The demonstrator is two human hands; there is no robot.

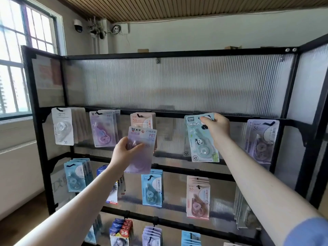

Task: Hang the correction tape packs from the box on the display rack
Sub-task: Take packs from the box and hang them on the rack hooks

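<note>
Right hand [216, 127]: pinches panda pack [200, 139] by its top at upper rail [239, 117]; hook apparently hidden. Align hole, slide fully on. Left hand [124, 153]: grips purple pack [141, 150], waiting mid-rack.

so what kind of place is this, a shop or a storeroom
Probably a small stationery shop or its stockroom: a black display rack hung with rows of carded correction tape packs, a security camera by the ceiling, and a person hanging a panda pack.
</note>
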